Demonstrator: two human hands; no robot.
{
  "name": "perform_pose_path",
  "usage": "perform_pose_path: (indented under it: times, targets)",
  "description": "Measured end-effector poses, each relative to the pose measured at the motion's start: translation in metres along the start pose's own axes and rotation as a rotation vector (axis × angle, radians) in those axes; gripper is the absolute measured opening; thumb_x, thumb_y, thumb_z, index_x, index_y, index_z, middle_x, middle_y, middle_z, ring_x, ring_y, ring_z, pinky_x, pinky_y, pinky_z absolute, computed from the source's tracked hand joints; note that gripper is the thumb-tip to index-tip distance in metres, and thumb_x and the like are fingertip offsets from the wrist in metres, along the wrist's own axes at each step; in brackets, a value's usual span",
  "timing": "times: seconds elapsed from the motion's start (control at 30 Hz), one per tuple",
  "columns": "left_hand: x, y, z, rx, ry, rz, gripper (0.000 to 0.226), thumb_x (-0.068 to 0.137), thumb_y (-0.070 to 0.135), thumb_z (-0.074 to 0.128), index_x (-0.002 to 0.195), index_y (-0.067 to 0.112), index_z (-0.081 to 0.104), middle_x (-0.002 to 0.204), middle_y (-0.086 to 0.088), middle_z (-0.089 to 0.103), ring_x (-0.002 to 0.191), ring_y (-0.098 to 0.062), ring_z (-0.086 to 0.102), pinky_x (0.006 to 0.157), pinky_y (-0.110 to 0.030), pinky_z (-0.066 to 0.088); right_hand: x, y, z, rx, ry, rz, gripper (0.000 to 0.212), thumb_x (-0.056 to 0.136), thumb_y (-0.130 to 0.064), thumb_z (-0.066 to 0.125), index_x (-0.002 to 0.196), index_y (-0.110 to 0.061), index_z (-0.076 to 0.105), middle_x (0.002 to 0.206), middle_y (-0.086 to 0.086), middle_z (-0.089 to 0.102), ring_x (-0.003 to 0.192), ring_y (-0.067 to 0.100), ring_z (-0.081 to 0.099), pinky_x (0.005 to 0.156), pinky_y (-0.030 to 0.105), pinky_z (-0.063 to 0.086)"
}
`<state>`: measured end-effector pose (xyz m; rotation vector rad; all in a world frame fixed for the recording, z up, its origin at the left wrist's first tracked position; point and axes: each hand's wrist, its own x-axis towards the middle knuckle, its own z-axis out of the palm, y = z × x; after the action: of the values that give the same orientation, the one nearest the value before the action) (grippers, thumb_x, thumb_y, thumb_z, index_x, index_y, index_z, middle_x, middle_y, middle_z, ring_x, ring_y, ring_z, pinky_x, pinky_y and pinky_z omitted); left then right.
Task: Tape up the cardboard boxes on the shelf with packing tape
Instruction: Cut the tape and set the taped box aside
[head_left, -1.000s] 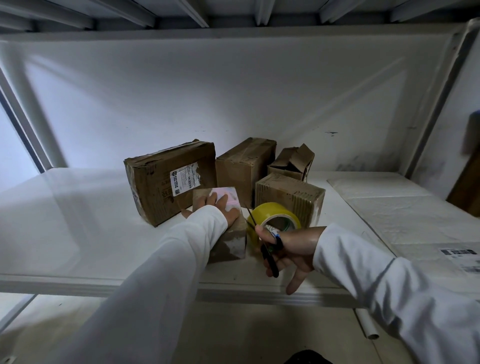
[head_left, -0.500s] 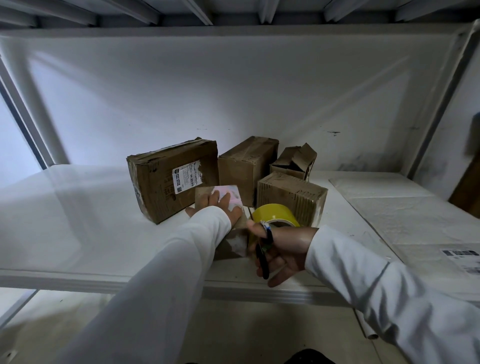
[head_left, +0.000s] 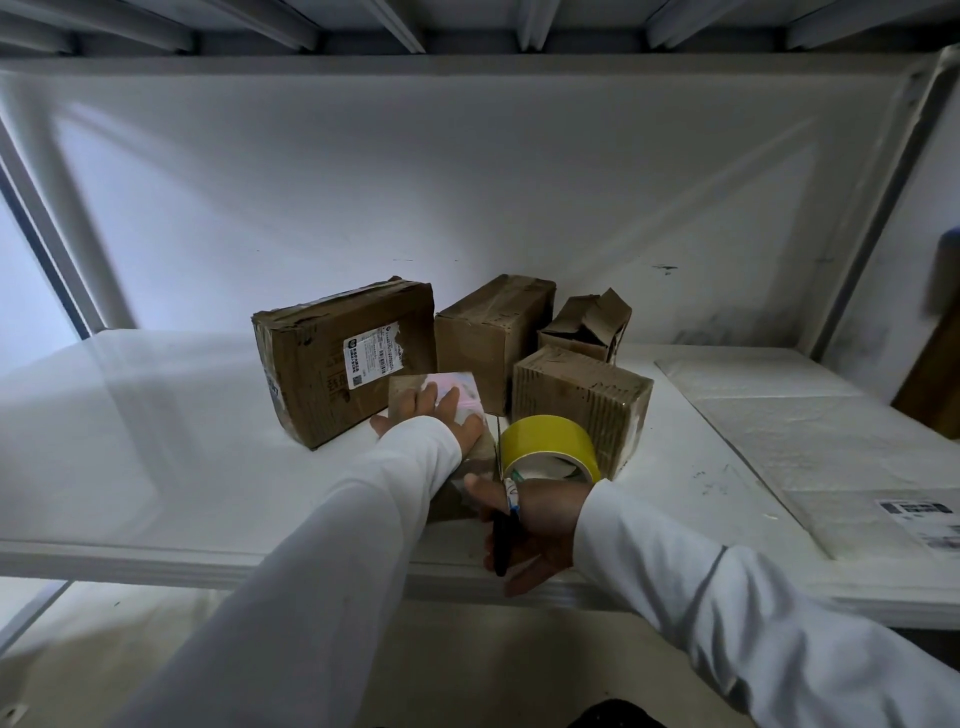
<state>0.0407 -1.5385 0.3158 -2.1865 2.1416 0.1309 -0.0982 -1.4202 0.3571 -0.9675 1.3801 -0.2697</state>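
Cutting step. Left hand (head_left: 441, 415), fingers flat, presses small box (head_left: 457, 395). Right hand (head_left: 530, 525) grips scissors (head_left: 501, 525) beside yellow tape roll (head_left: 545, 447). Next, probably: snip tape, smooth end down.

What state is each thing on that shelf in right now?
Small box: closed, left hand flat on top.
Tape roll: on edge, beside the small box.
Scissors: gripped in right hand.
Labelled box: closed, taped.
Back box: flaps open, crumpled.
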Motion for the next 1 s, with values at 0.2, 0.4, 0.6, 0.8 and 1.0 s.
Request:
perform_pose_path:
  times: [0.2, 0.4, 0.6, 0.8, 1.0]
  targets:
    - [0.001, -0.003, -0.003, -0.005, -0.037, 0.033, 0.104, 0.059, 0.086, 0.001, 0.151, 0.037, 0.003, 0.16, 0.002, -0.006, 0.146, -0.025, -0.008, 0.115, -0.054, 0.005, 0.006, 0.008, -0.002, -0.046, -0.011, -0.1, 0.068, 0.087, -0.061, 0.045, 0.135, -0.012, 0.044, 0.087, 0.004, 0.058, 0.088, 0.019, 0.059, 0.089, 0.036, 0.045]
    - [-0.013, 0.003, -0.016, -0.146, -0.047, -0.01, 0.117, 0.054, 0.092, 0.024, 0.151, 0.032, -0.002, 0.16, 0.003, -0.008, 0.146, -0.025, -0.008, 0.116, -0.054, 0.005, 0.004, 0.01, -0.005, -0.118, -0.067, -0.091, 0.06, 0.093, -0.054, 0.038, 0.128, -0.007, 0.05, 0.084, 0.003, 0.057, 0.096, 0.02, 0.055, 0.098, 0.044, 0.041]
    - [-0.01, 0.001, -0.017, -0.175, -0.086, 0.005, 0.127, 0.043, 0.093, 0.024, 0.151, 0.032, -0.001, 0.16, 0.003, -0.008, 0.147, -0.024, -0.008, 0.116, -0.053, 0.006, 0.002, 0.007, -0.012, -0.244, -0.127, -0.011, 0.055, 0.098, -0.048, 0.035, 0.135, -0.009, 0.043, 0.096, 0.0, 0.057, 0.127, 0.021, 0.047, 0.1, 0.047, 0.039]
    - [-0.011, -0.003, -0.021, -0.144, -0.092, 0.051, 0.116, 0.06, 0.092, 0.036, 0.152, 0.031, 0.0, 0.16, 0.002, -0.006, 0.147, -0.023, -0.005, 0.116, -0.052, 0.007, -0.01, 0.007, -0.016, -0.344, -0.08, 0.06, 0.052, 0.1, -0.045, 0.029, 0.134, -0.008, 0.043, 0.114, 0.01, 0.055, 0.129, 0.028, 0.047, 0.108, 0.047, 0.036]
    - [-0.012, 0.0, -0.022, -0.15, -0.096, 0.031, 0.128, 0.04, 0.093, 0.024, 0.151, 0.033, 0.001, 0.16, 0.003, -0.006, 0.147, -0.024, -0.004, 0.116, -0.053, 0.008, -0.019, 0.029, -0.013, -0.485, -0.269, 0.051, 0.047, 0.093, -0.057, 0.034, 0.117, -0.019, 0.045, 0.096, 0.008, 0.057, 0.123, 0.033, 0.052, 0.104, 0.049, 0.036]
